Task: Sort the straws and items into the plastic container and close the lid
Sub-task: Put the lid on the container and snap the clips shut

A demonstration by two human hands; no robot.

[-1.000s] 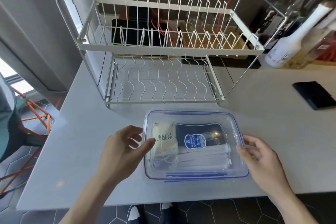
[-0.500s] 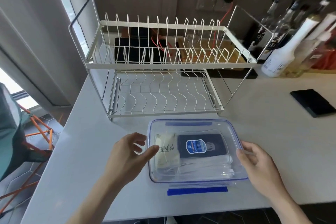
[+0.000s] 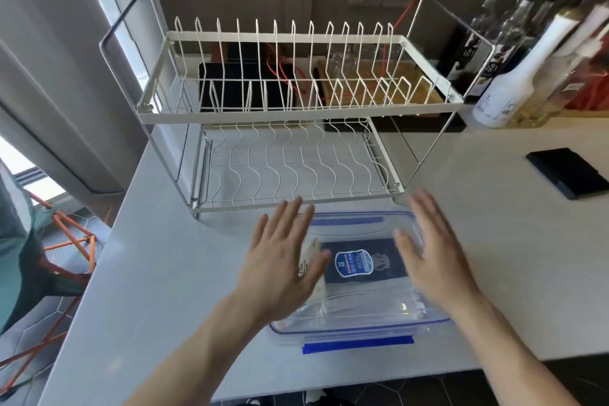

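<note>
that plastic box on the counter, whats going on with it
A person has both hands spread flat over the lid of a clear plastic container, the left hand and the right hand, seemingly pressing it shut. A dark blue packet shows inside. The near blue latch sticks out, not folded down.

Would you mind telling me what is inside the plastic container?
Through the clear lid of the plastic container: a dark blue packet, a white pouch, clear-wrapped straws. The left hand and right hand cover the rest.
</note>
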